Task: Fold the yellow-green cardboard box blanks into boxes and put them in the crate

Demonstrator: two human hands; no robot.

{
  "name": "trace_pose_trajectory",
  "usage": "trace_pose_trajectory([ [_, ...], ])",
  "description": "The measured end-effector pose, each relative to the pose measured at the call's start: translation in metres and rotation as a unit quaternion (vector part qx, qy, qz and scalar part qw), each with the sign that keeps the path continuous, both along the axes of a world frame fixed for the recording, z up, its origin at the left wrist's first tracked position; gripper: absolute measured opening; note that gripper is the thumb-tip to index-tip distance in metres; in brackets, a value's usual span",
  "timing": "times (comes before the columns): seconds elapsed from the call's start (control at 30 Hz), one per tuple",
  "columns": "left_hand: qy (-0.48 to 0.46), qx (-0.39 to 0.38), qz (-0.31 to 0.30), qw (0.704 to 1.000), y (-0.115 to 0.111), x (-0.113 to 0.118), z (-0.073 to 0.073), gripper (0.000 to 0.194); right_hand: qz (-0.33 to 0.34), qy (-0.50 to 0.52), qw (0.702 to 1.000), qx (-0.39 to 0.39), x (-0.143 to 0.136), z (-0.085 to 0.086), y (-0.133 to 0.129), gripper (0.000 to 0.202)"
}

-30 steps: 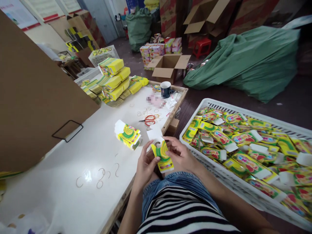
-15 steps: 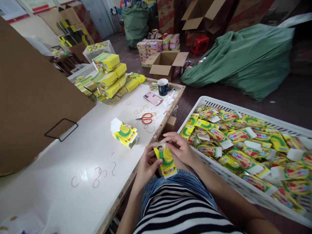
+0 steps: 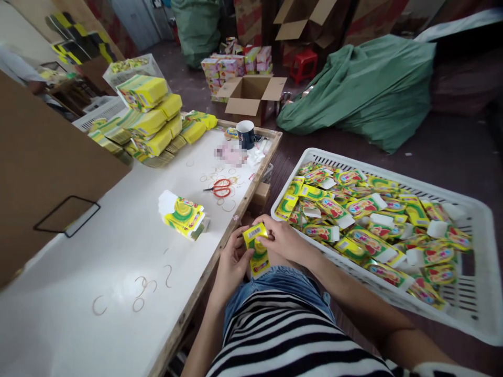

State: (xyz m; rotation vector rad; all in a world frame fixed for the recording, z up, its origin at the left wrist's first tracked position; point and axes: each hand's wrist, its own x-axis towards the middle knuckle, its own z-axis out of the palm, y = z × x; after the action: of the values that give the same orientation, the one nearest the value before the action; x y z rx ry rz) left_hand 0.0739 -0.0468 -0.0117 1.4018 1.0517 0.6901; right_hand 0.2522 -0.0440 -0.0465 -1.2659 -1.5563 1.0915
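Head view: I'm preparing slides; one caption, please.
Both hands hold a yellow carton between a white table and a basket of cartons.

Small carton (image 3: 259, 256) — yellow-green, printed | barcode panel at far end | between left hand (image 3: 233, 260) and right hand (image 3: 282, 241)

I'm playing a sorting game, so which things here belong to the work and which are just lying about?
Likely the work:
- held yellow carton
- small carton stack
- white crate of cartons

Seemingly just about:
- mug
- red stool
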Motion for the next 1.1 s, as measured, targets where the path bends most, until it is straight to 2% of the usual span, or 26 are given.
trace_pose_trajectory([
  [0.23, 0.0, 0.017, 0.01, 1.0, 0.002, 0.005, -0.005, 0.049, -0.023, -0.017, 0.999, -0.027, -0.004, 0.0, 0.002, 0.038],
  [0.33, 0.007, 0.008, 0.031, 0.999, 0.006, 0.007, -0.002, 0.05, -0.037, -0.006, 0.999, 0.005, 0.001, -0.007, 0.002, 0.036],
  [0.43, -0.003, -0.016, 0.03, 0.999, 0.011, 0.014, 0.003, 0.049, -0.034, 0.089, 0.994, 0.058, 0.01, -0.017, 0.002, 0.019],
  [0.53, -0.015, -0.033, 0.001, 0.999, 0.016, 0.031, 0.0, 0.048, -0.059, 0.203, 0.976, 0.046, 0.02, -0.028, 0.001, 0.018],
  [0.6, -0.017, -0.028, -0.024, 0.999, 0.019, 0.043, -0.006, 0.053, -0.091, 0.219, 0.971, 0.033, 0.035, -0.034, -0.005, 0.019],
  [0.67, -0.007, 0.0, -0.041, 0.999, 0.023, 0.05, -0.012, 0.059, -0.154, 0.136, 0.978, 0.025, 0.062, -0.039, -0.018, 0.016],
  [0.7, 0.003, 0.02, -0.044, 0.999, 0.025, 0.05, -0.013, 0.06, -0.202, 0.058, 0.978, 0.016, 0.08, -0.042, -0.028, 0.013],
  [0.73, 0.017, 0.044, -0.04, 0.998, 0.027, 0.048, -0.013, 0.059, -0.267, -0.041, 0.963, 0.0, 0.1, -0.045, -0.039, 0.013],
  [0.8, 0.053, 0.094, -0.014, 0.994, 0.03, 0.038, -0.007, 0.047, -0.368, -0.248, 0.893, -0.08, 0.137, -0.052, -0.059, 0.016],
  [0.83, 0.075, 0.117, 0.006, 0.99, 0.03, 0.031, -0.002, 0.041, -0.375, -0.314, 0.866, -0.105, 0.15, -0.056, -0.066, 0.017],
  [0.87, 0.099, 0.144, 0.031, 0.984, 0.03, 0.023, 0.004, 0.035, -0.37, -0.349, 0.853, -0.115, 0.158, -0.06, -0.069, 0.018],
  [0.9, 0.124, 0.181, 0.066, 0.973, 0.029, 0.015, 0.01, 0.029, -0.357, -0.356, 0.856, -0.116, 0.16, -0.064, -0.069, 0.019],
  [0.97, 0.165, 0.289, 0.15, 0.931, 0.03, -0.002, 0.024, 0.022, -0.313, -0.299, 0.898, -0.086, 0.144, -0.068, -0.053, 0.022],
  [1.03, 0.202, 0.406, 0.23, 0.861, 0.036, -0.019, 0.035, 0.022, -0.248, -0.187, 0.95, -0.033, 0.105, -0.066, -0.023, 0.021],
  [1.1, 0.245, 0.47, 0.272, 0.803, 0.047, -0.038, 0.039, 0.031, -0.164, -0.082, 0.983, 0.024, 0.053, -0.054, 0.013, 0.019],
])
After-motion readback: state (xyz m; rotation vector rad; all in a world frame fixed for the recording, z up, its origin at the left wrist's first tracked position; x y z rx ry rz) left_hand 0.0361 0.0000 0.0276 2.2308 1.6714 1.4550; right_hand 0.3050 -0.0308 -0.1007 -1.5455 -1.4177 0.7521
